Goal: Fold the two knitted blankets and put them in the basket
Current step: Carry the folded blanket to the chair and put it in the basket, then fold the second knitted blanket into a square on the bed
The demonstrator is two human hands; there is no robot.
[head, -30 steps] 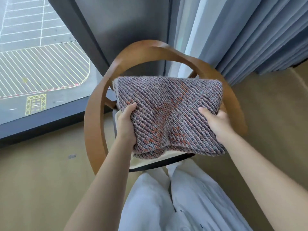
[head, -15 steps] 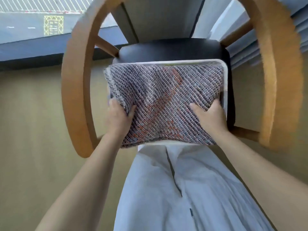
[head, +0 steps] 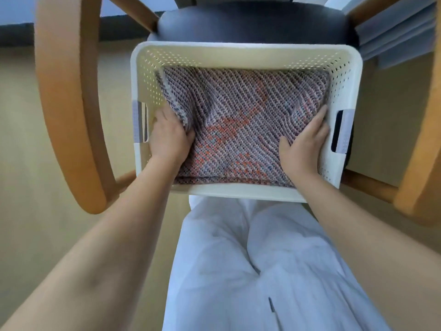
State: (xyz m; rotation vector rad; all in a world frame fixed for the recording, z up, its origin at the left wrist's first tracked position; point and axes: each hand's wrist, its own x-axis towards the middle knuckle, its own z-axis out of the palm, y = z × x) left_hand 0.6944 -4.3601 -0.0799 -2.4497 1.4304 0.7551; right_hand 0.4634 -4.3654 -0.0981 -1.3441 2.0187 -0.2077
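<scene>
Pressing a folded grey-and-orange knitted blanket (head: 238, 125) down into a cream perforated plastic basket (head: 238, 50), itself sitting on the dark padded seat (head: 257, 22) of a curved wooden armchair (head: 64, 111). Lying flat inside the walls, nearly filling the floor, its near fold running along the six o'clock wall. Whether a second blanket is lying beneath: cannot tell, hidden by this one.

Working the left hand (head: 168, 137) at nine o'clock, wedged between the blanket edge and the basket wall, fingers curled and pinching the bunched edge, probably to tuck that raised corner below the rim. Laying the right hand (head: 303, 144) at three o'clock, fingers together and flat against the knit beside the handle slot, thumb spread onto the top, probably to steady the stack while squaring it.

Standing close at six o'clock, white trousers (head: 250, 259) just below the basket's near rim, likely for reaching straight down.

Judging the placing nearly done; letting go and smoothing probably remaining.
</scene>
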